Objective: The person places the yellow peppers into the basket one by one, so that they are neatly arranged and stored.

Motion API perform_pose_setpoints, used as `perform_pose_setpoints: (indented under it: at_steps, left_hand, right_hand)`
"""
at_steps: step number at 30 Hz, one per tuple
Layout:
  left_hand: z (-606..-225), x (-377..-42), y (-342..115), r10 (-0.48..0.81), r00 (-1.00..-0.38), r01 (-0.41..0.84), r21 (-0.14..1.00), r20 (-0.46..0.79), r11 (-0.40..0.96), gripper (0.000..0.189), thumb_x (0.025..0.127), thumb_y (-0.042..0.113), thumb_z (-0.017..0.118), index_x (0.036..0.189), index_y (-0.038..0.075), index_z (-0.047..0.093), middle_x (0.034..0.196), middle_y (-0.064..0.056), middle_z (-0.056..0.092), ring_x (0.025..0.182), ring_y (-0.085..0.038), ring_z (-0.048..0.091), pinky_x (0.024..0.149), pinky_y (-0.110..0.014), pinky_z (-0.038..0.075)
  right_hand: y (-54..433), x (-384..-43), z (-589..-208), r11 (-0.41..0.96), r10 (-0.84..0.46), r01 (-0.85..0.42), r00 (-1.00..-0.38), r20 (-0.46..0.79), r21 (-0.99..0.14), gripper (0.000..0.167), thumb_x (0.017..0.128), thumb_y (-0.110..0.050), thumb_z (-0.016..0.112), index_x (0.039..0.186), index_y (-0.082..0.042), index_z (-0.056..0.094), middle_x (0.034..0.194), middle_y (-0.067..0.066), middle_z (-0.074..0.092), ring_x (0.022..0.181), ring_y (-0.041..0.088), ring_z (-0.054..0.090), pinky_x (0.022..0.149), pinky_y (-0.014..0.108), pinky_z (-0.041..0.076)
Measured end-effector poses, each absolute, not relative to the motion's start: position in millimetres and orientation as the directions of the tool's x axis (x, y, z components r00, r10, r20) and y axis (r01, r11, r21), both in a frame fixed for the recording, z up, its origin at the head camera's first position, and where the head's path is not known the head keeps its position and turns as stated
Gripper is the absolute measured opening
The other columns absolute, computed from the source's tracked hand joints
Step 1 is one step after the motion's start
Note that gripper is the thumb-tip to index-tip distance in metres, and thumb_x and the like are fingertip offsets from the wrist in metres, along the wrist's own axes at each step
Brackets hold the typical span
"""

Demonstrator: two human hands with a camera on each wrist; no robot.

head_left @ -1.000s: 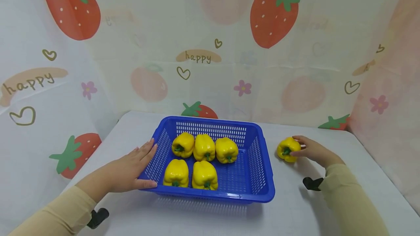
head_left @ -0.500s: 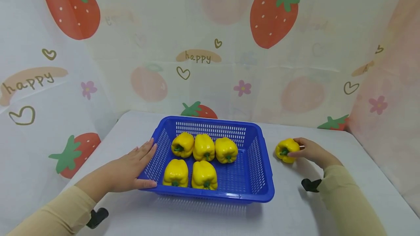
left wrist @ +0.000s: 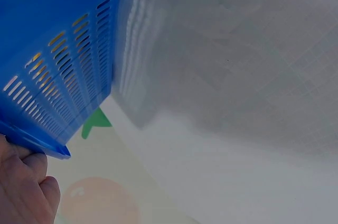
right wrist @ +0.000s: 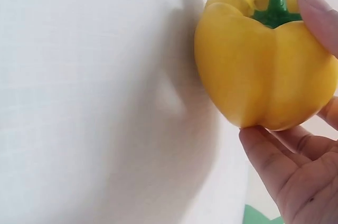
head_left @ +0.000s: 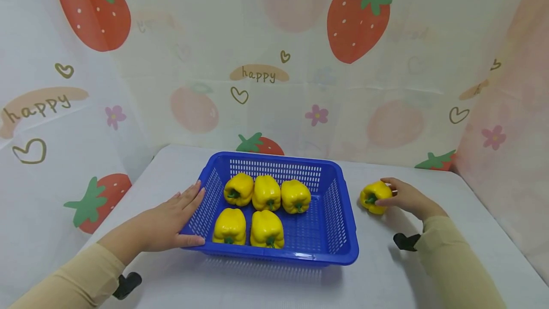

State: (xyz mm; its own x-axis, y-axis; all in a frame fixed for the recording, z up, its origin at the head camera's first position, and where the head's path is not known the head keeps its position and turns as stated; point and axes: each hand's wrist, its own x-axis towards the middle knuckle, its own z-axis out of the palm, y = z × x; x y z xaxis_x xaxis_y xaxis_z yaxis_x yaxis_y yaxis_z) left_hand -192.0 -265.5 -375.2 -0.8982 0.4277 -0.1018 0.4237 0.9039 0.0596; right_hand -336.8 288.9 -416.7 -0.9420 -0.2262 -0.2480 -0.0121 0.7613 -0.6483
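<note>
My left hand (head_left: 173, 218) rests on the left rim of a blue plastic basket (head_left: 274, 253), fingers extended and thumb at the near corner. The left wrist view shows part of that hand (left wrist: 24, 184) against the rim. To the right of the basket, a yellow bell pepper (head_left: 374, 198) with a green stem lies on the table. My right hand (head_left: 407, 198) holds it from the right, thumb near the stem and fingers on the opposite side. In the right wrist view the pepper (right wrist: 259, 65) sits between thumb and fingertips.
Several more yellow bell peppers (head_left: 267, 192) lie inside the basket in two rows, with bare basket floor (head_left: 302, 228) at the right front. The table has a white cover (head_left: 373, 271). A strawberry-print cloth (head_left: 300, 99) stands behind and at both sides.
The loose bell pepper and my right hand have shifted slightly left. The right fingers have lifted a little on the pepper since half a second ago. The left hand and basket stay put.
</note>
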Motion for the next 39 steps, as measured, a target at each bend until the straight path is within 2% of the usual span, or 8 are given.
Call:
perform_pose_setpoints:
  at_steps: [17,24,39]
  left_hand:
    - [-377.3,-193.3,-266.5,0.430,-0.898,0.426,0.061,-0.097,0.903,0.108,0.072,0.079,0.038,0.147,0.006,0.009,0.153,-0.013,0.000,0.139,-0.031,0.010,0.107,-0.051,0.018]
    - [-375.9,-192.8,-265.7,0.433,-0.896,0.429,0.065,-0.097,0.901,0.107,0.073,0.078,0.039,0.147,0.006,0.009,0.153,-0.013,0.000,0.139,-0.031,0.010,0.107,-0.051,0.018]
    - [-375.2,-193.0,-265.4,0.438,-0.894,0.434,0.064,-0.093,0.899,0.106,0.074,0.077,0.041,0.147,0.005,0.010,0.153,-0.014,0.001,0.139,-0.032,0.010,0.107,-0.051,0.017]
  right_hand:
    - [288.5,-335.0,-379.8,0.716,-0.347,-0.166,-0.928,-0.139,-0.678,0.087,0.077,-0.039,0.071,0.142,-0.002,0.026,0.133,0.028,0.036,0.109,0.035,0.048,0.090,0.051,0.042]
    - [283.1,-333.9,-362.4,0.719,-0.366,-0.188,-0.921,-0.133,-0.669,0.085,0.078,-0.039,0.070,0.142,-0.006,0.026,0.132,0.025,0.038,0.111,0.036,0.046,0.091,0.055,0.040]
    - [262.3,-325.0,-326.9,0.746,-0.414,-0.301,-0.908,-0.060,-0.594,0.086,0.076,-0.040,0.071,0.141,-0.005,0.028,0.130,0.023,0.042,0.111,0.037,0.047,0.088,0.052,0.044]
